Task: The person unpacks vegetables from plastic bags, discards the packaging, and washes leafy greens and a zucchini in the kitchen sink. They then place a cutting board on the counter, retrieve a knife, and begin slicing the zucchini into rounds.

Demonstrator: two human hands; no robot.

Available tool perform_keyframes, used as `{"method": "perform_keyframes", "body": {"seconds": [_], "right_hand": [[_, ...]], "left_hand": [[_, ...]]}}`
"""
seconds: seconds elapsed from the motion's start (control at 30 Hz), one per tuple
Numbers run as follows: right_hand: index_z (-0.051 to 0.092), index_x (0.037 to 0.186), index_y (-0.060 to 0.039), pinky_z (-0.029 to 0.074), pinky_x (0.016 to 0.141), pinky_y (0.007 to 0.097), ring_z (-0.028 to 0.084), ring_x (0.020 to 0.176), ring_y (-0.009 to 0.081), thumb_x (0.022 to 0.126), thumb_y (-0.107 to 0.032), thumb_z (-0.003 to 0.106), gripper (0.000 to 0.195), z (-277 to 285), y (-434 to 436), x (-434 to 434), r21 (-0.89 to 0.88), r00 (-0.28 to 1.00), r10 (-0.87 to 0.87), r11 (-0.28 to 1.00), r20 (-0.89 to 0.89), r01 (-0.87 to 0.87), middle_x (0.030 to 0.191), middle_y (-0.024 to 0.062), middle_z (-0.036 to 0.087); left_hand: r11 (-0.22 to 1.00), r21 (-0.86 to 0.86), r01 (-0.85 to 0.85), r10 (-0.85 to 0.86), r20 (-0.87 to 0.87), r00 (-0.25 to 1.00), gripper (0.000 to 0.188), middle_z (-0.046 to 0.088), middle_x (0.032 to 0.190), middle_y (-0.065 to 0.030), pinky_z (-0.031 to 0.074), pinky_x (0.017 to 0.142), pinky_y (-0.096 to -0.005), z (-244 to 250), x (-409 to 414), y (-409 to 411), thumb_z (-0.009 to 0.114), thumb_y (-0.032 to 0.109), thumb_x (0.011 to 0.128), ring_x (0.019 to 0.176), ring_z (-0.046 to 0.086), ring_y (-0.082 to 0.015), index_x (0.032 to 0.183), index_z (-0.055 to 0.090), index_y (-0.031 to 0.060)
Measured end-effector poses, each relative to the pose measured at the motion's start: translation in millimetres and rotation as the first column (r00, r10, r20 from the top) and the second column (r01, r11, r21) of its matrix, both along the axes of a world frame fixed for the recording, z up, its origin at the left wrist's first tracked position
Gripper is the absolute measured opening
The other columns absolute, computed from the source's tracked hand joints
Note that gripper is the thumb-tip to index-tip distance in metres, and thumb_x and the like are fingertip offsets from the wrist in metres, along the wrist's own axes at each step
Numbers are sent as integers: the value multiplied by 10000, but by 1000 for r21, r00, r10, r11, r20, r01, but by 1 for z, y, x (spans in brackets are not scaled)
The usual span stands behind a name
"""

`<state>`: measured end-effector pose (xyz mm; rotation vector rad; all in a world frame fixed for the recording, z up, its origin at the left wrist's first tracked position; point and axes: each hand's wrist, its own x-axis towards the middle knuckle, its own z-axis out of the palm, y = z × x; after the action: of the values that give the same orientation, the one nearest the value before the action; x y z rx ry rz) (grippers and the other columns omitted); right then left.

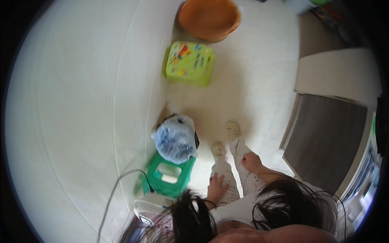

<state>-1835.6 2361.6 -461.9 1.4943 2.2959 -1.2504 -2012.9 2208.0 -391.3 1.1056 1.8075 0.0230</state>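
My left hand (217, 189) hangs in front of my left thigh, fingers apart, with nothing in it. My right hand (251, 161) is by my right leg with its fingers curled; no object shows in it. Below are my light patterned trousers (223, 170) and cream perforated clogs (233, 130) on the tiled floor. Nearest my left hand, to its left, stands a green plastic stool (186, 174). Just beyond the stool is a bin lined with a translucent bluish plastic bag (175, 139).
A lime-green plastic step stool (190, 63) with printed pictures stands by the white wall (82, 100). Past it lies an orange-brown basin (209, 18). A grey cable (114, 188) runs at lower left. On the right is a cabinet with a dark panel (328, 139).
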Motion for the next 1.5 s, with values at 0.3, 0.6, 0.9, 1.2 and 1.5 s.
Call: {"method": "perform_keyframes", "body": {"seconds": [0.3, 0.6, 0.9, 1.2, 1.5], "right_hand": [[459, 1272, -104, 374, 953, 411, 425, 1158, 378, 788, -343, 531, 544, 71, -45, 22, -236, 976, -28, 969, 217, 80, 1305, 216, 392], [610, 1085, -92, 449, 834, 373, 586, 948, 288, 805, -414, 509, 438, 155, -201, 119, -256, 661, -702, 610, 265, 750, 1030, 130, 627], [693, 838, -84, 479, 750, 384, 620, 811, 289, 755, -366, 549, 327, 149, -365, 192, -205, 326, -820, 257, 471, 944, 835, 137, 657], [661, 946, -67, 494, 728, 344, 634, 758, 242, 779, -323, 555, 323, 174, -441, 257, -253, 312, -944, 279, 102, 926, 830, 104, 664], [603, 910, -11, 477, 460, 268, 593, 575, 134, 799, -177, 546, 208, 139, -632, 397, -160, -533, -821, -565, 203, 810, 739, 77, 634]], "left_hand": [[552, 619, 559, -719, 13, 695, 342, 383, 1278, -224, 368, 861, -568, -18, -60, -44, 629, 245, 744, 1116, 351, -507, 1059, 571, 125], [781, 389, 489, -603, 261, 754, 264, 481, 1062, -193, 433, 773, -450, -24, -97, -51, 597, 196, 789, 932, 479, -372, 1004, 582, 44], [830, 134, 541, -553, 80, 829, 208, 615, 754, -151, 499, 648, -373, -47, -114, 4, 563, 145, 824, 680, 610, -257, 903, 613, -41], [800, 143, 583, -595, 56, 802, 210, 591, 651, -130, 464, 504, -363, 32, 51, 48, 556, 195, 811, 559, 578, -232, 813, 574, -14], [666, 693, 274, -625, 318, 713, 286, 574, 758, -36, 446, 691, -221, 227, 347, 63, 513, 67, 879, 734, 549, -95, 1153, 492, -13]]}}
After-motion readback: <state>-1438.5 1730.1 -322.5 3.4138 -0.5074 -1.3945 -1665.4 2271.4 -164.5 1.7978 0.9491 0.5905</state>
